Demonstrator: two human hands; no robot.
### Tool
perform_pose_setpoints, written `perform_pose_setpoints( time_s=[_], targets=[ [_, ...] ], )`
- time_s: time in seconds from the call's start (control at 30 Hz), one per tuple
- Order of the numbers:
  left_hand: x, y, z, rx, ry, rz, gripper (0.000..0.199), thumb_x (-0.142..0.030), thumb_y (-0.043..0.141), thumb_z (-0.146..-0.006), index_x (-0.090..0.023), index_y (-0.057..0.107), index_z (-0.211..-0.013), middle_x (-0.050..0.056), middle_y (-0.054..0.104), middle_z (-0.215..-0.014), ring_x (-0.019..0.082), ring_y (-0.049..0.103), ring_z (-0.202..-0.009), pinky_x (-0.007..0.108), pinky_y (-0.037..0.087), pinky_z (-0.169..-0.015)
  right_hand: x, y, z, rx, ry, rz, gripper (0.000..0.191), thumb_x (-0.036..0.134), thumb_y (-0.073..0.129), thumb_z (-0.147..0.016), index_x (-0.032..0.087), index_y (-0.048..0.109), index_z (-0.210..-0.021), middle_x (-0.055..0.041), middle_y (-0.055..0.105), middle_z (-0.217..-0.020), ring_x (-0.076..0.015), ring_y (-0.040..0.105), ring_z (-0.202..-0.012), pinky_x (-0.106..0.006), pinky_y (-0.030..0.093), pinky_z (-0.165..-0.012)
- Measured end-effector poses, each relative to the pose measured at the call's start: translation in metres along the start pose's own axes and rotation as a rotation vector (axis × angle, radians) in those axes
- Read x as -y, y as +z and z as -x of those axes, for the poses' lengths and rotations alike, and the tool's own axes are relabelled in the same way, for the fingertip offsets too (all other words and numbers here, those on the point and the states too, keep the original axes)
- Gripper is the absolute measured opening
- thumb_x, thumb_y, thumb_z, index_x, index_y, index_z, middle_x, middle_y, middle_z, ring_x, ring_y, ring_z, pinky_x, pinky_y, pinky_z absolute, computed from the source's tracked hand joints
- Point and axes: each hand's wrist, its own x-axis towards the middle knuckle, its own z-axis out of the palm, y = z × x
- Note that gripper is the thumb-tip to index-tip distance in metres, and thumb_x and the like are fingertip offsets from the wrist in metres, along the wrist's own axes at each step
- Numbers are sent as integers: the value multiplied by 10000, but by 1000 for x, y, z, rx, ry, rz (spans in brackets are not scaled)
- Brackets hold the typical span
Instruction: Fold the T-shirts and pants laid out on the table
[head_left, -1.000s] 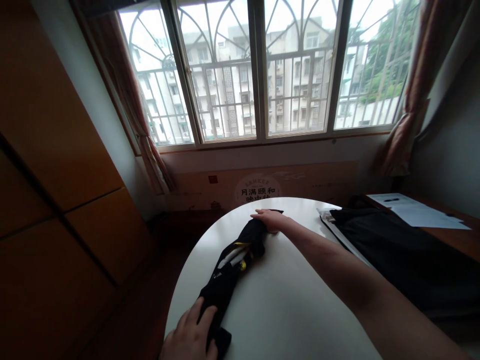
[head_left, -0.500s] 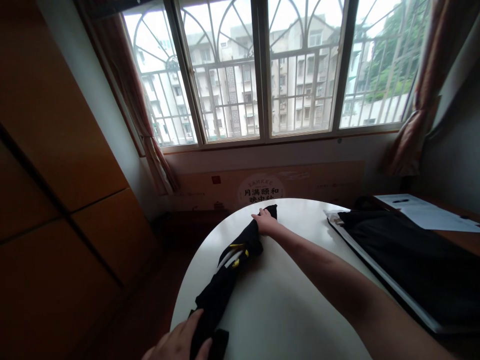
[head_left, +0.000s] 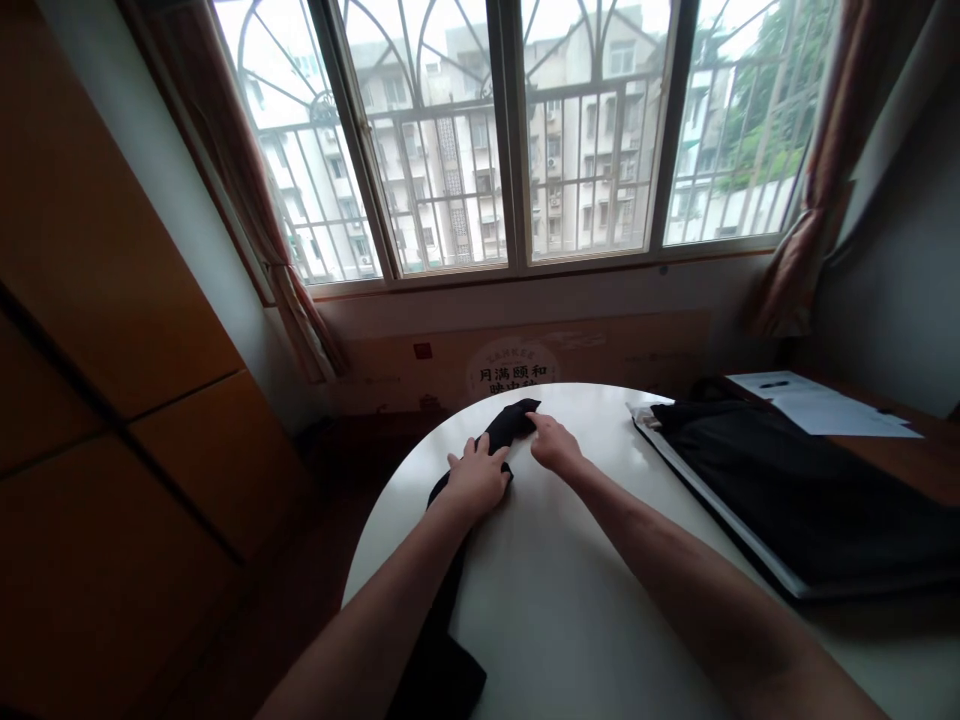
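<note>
The left hand (head_left: pixel 477 478) is pressing flat, fingers spread, on the black garment (head_left: pixel 504 428) lying along the round table (head_left: pixel 570 600); the right hand (head_left: pixel 553 444) seems to be pinching its far end

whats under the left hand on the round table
The left hand lies flat on a long black cloth stretched along the white round table. The right hand touches the cloth's far end. Whatever part of the cloth lies beneath the palm is covered.

Left hand (head_left: pixel 477 478) flat, right hand (head_left: pixel 553 445) alongside
</note>
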Motion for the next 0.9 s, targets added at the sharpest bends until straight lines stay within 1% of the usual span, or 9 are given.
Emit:
perform_pose_setpoints(
  time_s=[0.1, 0.17, 0.23, 0.43, 0.57, 0.7, 0.77, 0.83, 0.9],
  targets=[
    [4, 33, -31, -10, -43, -78, 531, -228, 395, -982, -302, 420, -1508, 181, 287, -1626, 400, 342, -1433, 675, 380, -1039, -22, 13, 15, -70, -98, -125, 595, 26, 507, -793, 164, 580, -1368, -113, 599, -1386, -228, 558, -1277, -351, 418, -1116],
    [15, 45, -41, -34, -42, -90, 544, -161, 357, -976, -294, 441, -1497, 186, 303, -1617, 385, 381, -1413, 619, 423, -1024, -31, 19, 19, -91, -134, -192, 553, 28, 504, -792, 173, 622, -1312, -96, 632, -1342, -207, 576, -1252, -331, 417, -1119],
    [31, 49, -48, -64, -34, -96, 543, -132, 338, -970, -285, 483, -1470, 173, 323, -1611, 367, 398, -1406, 570, 449, -1019, -36, 21, 19, -107, -126, -236, 519, 35, 498, -795, 169, 650, -1273, -95, 660, -1294, -207, 601, -1214, -332, 433, -1103],
    [90, 44, -66, -72, -72, -120, 572, -64, 351, -925, -272, 554, -1417, 133, 365, -1603, 345, 435, -1392, 512, 491, -1001, -39, 24, 11, -84, -100, -272, 466, 32, 497, -788, 152, 701, -1189, -108, 695, -1224, -219, 639, -1147, -323, 459, -1057],
    [119, 46, -75, -97, -56, -46, 593, -54, 399, -893, -290, 575, -1407, 86, 402, -1591, 313, 460, -1383, 472, 467, -1062, -40, 24, 9, -70, -89, -261, 435, 44, 503, -792, 170, 726, -1143, -93, 717, -1170, -220, 661, -1085, -321, 480, -1014],
    [130, 52, -79, -139, -55, 29, 558, -87, 452, -880, -308, 623, -1364, 52, 423, -1581, 305, 460, -1390, 441, 438, -1105, -40, 24, 9, -56, -78, -247, 426, 54, 512, -791, 196, 738, -1123, -74, 728, -1157, -209, 672, -1061, -305, 484, -997],
    [133, 50, -78, -143, -54, 69, 529, -112, 469, -873, -295, 650, -1335, 51, 406, -1591, 300, 453, -1402, 419, 420, -1123, -40, 24, 9, -51, -69, -245, 422, 55, 515, -788, 205, 746, -1108, -66, 733, -1151, -204, 676, -1059, -297, 483, -993],
    [135, 41, -76, -136, -39, 148, 469, -197, 498, -883, -269, 669, -1314, 58, 402, -1592, 294, 461, -1401, 393, 397, -1145, -42, 24, 8, -52, -61, -253, 419, 54, 516, -781, 214, 753, -1088, -56, 739, -1142, -200, 676, -1065, -293, 481, -995],
    [138, 25, -69, -170, -36, 258, 452, -323, 487, -907, -221, 671, -1307, 83, 462, -1549, 278, 475, -1392, 368, 369, -1165, -44, 25, 6, -51, -41, -285, 412, 56, 522, -771, 225, 759, -1062, -40, 749, -1123, -196, 679, -1060, -290, 487, -987]
  ],
)
